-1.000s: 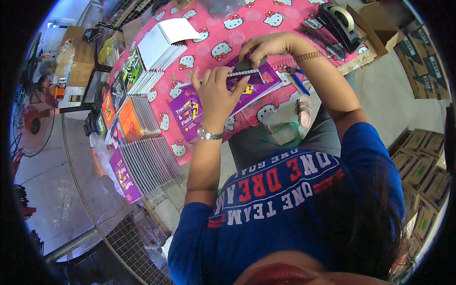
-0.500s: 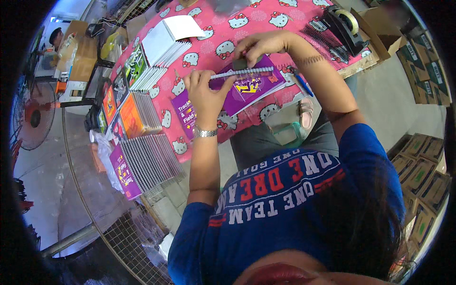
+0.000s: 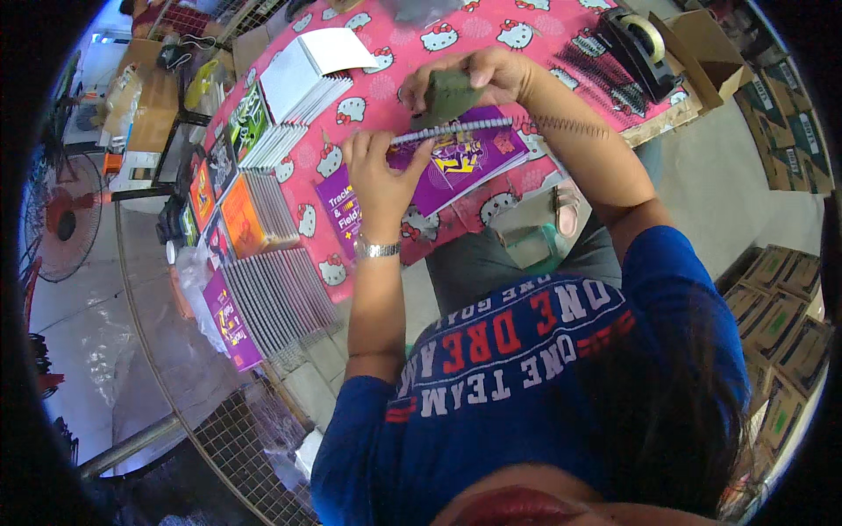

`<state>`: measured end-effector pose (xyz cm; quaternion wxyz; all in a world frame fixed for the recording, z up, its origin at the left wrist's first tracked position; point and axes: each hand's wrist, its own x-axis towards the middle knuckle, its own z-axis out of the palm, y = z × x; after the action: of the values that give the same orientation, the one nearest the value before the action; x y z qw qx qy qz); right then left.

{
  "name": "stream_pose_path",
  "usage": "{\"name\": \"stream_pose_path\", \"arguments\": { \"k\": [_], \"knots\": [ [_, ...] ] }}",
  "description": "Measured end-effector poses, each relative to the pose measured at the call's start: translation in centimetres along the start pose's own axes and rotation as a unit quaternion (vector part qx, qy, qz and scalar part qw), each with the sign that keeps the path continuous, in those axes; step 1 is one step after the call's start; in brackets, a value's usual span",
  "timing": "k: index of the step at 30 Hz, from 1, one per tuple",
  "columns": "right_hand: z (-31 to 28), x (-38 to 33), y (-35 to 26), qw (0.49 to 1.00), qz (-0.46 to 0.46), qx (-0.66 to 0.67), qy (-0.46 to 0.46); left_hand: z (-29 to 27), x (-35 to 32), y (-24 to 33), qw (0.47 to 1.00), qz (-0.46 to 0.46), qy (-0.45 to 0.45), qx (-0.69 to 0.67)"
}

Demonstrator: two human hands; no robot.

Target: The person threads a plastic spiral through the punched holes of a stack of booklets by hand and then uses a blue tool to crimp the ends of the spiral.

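Observation:
My left hand (image 3: pixel 383 175) grips the bound edge of a purple-covered notebook (image 3: pixel 481 162), thumb on the near side and fingers over the far side. A thin dark wire coil (image 3: pixel 570 128) runs along that edge and sticks out past its right end, across my right forearm. Just above the edge, my right hand (image 3: pixel 498 74) is closed around a dark green block (image 3: pixel 453 94) with a worn surface; its exact kind cannot be made out. Under my left wrist lies another purple cover (image 3: pixel 338 200), partly hidden by the hand.
Left of me stand a stack of coil-bound purple notebooks (image 3: pixel 285 294), orange notebooks (image 3: pixel 250 215) and white-paged notebooks (image 3: pixel 307 79). Loose black coils (image 3: pixel 605 74) and a tape dispenser (image 3: pixel 645 57) lie at the table's far right. Cartons (image 3: pixel 776 302) and a fan (image 3: pixel 61 219) stand around.
My right hand has lifted and turned the green block, so more of it shows above the bound edge. My right forearm has shifted and now covers the blue pen. My left hand stays put.

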<state>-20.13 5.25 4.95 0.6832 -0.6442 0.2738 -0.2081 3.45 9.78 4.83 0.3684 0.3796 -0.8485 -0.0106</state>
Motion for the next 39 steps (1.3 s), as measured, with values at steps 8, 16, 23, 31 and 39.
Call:
{"name": "stream_pose_path", "arguments": {
  "k": [8, 16, 23, 31, 39],
  "knots": [
    [0.7, 1.3, 0.3, 0.947, -0.156, 0.274, -0.067, -0.6, -0.6, -2.7, 0.999, -0.030, -0.019, -0.013],
    [0.7, 1.7, -0.2, 0.997, -0.005, 0.078, 0.027, -0.7, -0.6, -2.2, 0.974, -0.156, -0.064, -0.151],
    [0.3, 1.6, 1.0, 0.989, -0.096, 0.114, -0.018, 0.3, 0.1, -4.2, 0.947, -0.112, -0.112, -0.279],
    [1.4, 0.2, -0.1, 0.945, -0.213, 0.246, -0.028, 1.6, 1.3, -4.8, 0.934, -0.101, -0.150, -0.309],
    [0.1, 1.2, -1.3, 0.992, -0.090, 0.091, -0.021, 2.2, 1.4, -5.1, 0.933, -0.112, -0.141, -0.311]
  ]
}}
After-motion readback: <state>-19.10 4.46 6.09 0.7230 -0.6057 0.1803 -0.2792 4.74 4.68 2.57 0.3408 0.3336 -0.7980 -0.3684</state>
